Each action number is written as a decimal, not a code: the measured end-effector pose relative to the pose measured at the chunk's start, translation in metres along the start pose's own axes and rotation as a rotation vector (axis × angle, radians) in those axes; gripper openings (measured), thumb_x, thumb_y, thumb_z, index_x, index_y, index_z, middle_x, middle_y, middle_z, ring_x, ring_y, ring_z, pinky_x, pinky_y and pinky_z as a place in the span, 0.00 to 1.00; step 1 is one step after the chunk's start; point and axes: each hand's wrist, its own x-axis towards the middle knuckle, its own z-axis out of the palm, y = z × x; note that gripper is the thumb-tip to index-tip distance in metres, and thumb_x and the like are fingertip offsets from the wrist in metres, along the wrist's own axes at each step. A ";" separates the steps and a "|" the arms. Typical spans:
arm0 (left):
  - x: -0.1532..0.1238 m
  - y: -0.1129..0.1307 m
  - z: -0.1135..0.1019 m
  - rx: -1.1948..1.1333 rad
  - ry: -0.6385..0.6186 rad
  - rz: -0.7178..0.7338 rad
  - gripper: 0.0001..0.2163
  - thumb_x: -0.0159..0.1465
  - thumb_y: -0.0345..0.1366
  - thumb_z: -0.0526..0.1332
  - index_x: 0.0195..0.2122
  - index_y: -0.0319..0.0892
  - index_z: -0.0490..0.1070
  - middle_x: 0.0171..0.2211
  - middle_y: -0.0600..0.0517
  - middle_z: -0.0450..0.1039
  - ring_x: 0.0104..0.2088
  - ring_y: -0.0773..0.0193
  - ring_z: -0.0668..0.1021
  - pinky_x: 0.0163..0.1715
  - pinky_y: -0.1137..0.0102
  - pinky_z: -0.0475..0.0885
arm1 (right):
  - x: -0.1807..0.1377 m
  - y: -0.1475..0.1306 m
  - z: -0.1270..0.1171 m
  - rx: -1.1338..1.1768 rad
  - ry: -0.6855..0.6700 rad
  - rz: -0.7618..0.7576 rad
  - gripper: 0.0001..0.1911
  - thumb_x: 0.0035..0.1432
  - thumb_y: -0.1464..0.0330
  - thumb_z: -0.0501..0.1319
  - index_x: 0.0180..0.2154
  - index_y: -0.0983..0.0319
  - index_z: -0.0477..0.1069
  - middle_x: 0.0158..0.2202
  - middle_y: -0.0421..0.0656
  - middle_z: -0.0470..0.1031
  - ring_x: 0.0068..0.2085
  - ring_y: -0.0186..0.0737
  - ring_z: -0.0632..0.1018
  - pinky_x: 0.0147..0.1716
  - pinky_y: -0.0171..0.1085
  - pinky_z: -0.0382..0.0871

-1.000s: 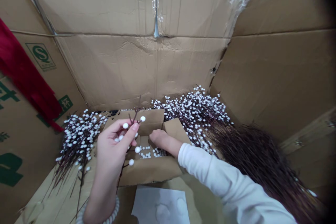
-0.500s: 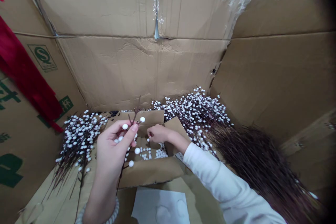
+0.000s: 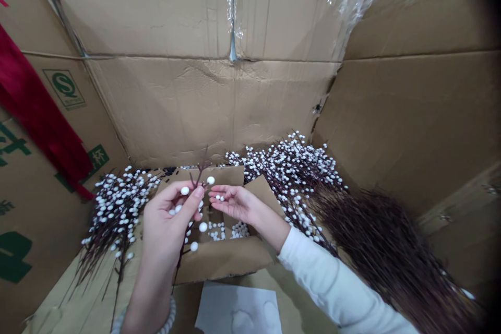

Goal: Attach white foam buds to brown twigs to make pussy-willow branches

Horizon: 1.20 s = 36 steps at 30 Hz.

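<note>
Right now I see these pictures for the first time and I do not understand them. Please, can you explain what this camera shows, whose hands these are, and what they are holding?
There is no machine here. One camera, worn on a person's head, looks down at that person's own bare hands. The left hand pinches a thin dark twig with round white beads on it. The right hand is open, with a few small white beads on it. Below the hands is a small open cardboard box with loose white beads inside. Bunches of dark beaded branches lie beside it, inside a large opened cardboard carton.
</note>
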 end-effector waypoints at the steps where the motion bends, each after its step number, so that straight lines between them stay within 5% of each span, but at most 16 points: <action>1: 0.000 0.001 0.000 -0.007 -0.003 -0.003 0.05 0.52 0.35 0.71 0.26 0.42 0.76 0.21 0.58 0.72 0.18 0.73 0.71 0.17 0.79 0.66 | -0.002 -0.002 0.001 0.046 0.021 -0.018 0.16 0.57 0.84 0.48 0.40 0.63 0.66 0.45 0.51 0.79 0.49 0.38 0.80 0.52 0.39 0.74; 7: 0.000 0.004 0.001 -0.059 -0.017 -0.037 0.05 0.51 0.36 0.71 0.25 0.42 0.76 0.19 0.58 0.72 0.16 0.74 0.69 0.14 0.80 0.63 | -0.027 -0.021 0.008 0.249 0.139 -0.187 0.07 0.59 0.77 0.58 0.39 0.62 0.69 0.35 0.42 0.78 0.30 0.30 0.78 0.35 0.30 0.76; 9: 0.000 0.005 0.003 -0.074 -0.025 -0.072 0.05 0.50 0.36 0.71 0.25 0.42 0.77 0.19 0.58 0.73 0.16 0.74 0.69 0.14 0.80 0.63 | -0.037 -0.027 0.014 0.288 0.171 -0.265 0.02 0.60 0.72 0.59 0.37 0.61 0.69 0.27 0.37 0.74 0.22 0.27 0.71 0.23 0.26 0.69; 11: 0.000 0.005 0.005 -0.079 -0.027 -0.099 0.05 0.48 0.35 0.72 0.25 0.41 0.78 0.19 0.57 0.74 0.15 0.75 0.69 0.15 0.81 0.63 | -0.047 -0.030 0.022 0.309 0.189 -0.347 0.06 0.60 0.65 0.60 0.33 0.61 0.68 0.20 0.33 0.66 0.17 0.25 0.61 0.16 0.24 0.56; 18: -0.002 0.001 0.011 -0.040 -0.070 -0.118 0.07 0.46 0.36 0.72 0.24 0.41 0.78 0.20 0.56 0.72 0.15 0.73 0.68 0.13 0.79 0.64 | -0.068 -0.032 0.042 0.393 0.202 -0.491 0.19 0.48 0.56 0.70 0.28 0.59 0.63 0.19 0.29 0.59 0.17 0.24 0.50 0.16 0.27 0.44; 23: -0.003 -0.005 0.012 0.032 -0.076 -0.069 0.06 0.49 0.37 0.71 0.26 0.42 0.80 0.20 0.56 0.72 0.16 0.73 0.69 0.14 0.80 0.64 | -0.066 -0.029 0.036 0.266 0.207 -0.521 0.25 0.53 0.45 0.63 0.26 0.60 0.66 0.15 0.27 0.48 0.18 0.26 0.45 0.17 0.31 0.41; 29: -0.003 -0.008 0.013 0.091 -0.061 -0.065 0.05 0.51 0.39 0.71 0.26 0.44 0.80 0.21 0.56 0.73 0.16 0.74 0.67 0.14 0.81 0.64 | -0.067 -0.031 0.028 0.324 0.135 -0.474 0.22 0.50 0.53 0.69 0.27 0.58 0.59 0.19 0.28 0.56 0.18 0.26 0.48 0.19 0.30 0.41; 36: -0.004 -0.009 0.013 0.089 -0.058 -0.082 0.04 0.51 0.39 0.71 0.26 0.45 0.80 0.21 0.56 0.73 0.16 0.75 0.67 0.15 0.81 0.63 | -0.069 -0.033 0.027 0.250 0.169 -0.550 0.15 0.55 0.54 0.65 0.29 0.60 0.72 0.18 0.28 0.48 0.19 0.28 0.47 0.18 0.31 0.43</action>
